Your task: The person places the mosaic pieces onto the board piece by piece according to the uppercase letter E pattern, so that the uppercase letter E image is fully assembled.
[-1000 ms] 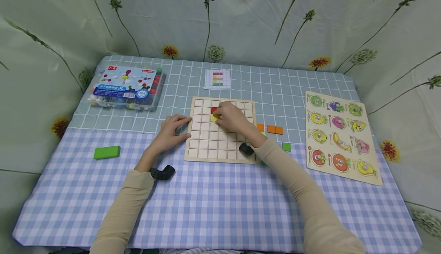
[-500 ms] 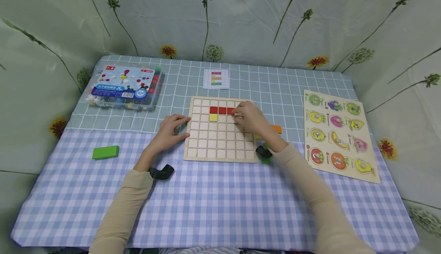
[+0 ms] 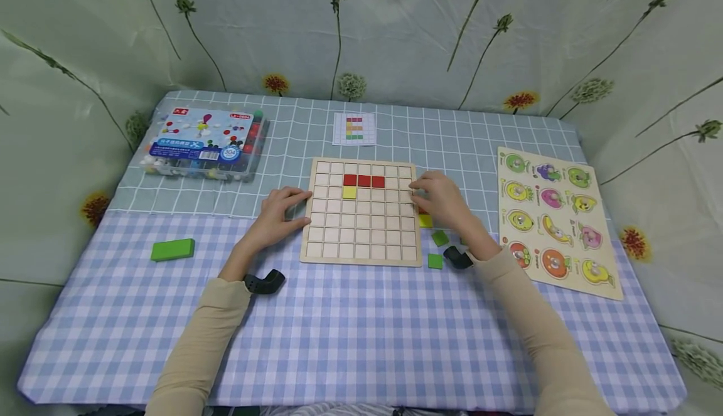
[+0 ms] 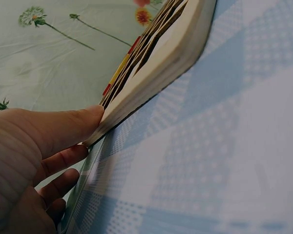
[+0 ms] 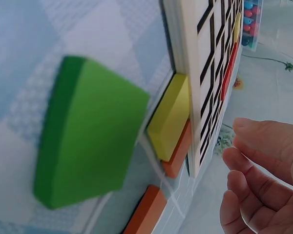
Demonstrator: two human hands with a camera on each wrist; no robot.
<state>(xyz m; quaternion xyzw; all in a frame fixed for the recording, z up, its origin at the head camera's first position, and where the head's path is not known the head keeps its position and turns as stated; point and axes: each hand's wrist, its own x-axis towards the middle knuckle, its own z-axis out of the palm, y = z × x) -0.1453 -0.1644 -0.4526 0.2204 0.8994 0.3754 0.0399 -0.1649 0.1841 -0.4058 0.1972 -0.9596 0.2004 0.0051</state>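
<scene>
A wooden grid board [image 3: 373,237] lies at the middle of the table. Three red square tiles [image 3: 364,181] fill a row near its top, with one yellow tile [image 3: 349,192] under the leftmost. My left hand [image 3: 275,216] steadies the board's left edge, thumb and fingers spread and touching it. Just over the right edge hovers my right hand [image 3: 443,199], its fingers loosely bent and holding nothing. Below that hand, the right wrist view has a green tile [image 5: 95,131], a yellow tile [image 5: 170,117] and orange tiles [image 5: 178,150] on the cloth beside the board.
Behind the board lies a pattern card [image 3: 354,128] with coloured squares. A clear box of molecule-model parts [image 3: 203,143] stands at the back left, a green block [image 3: 172,250] in front of it. A fruit puzzle board [image 3: 533,202] lies at the right.
My right hand has moved right, from the yellow tile across the red row to beyond the board's right edge. All three red tiles now show. My left hand stays at the board.
</scene>
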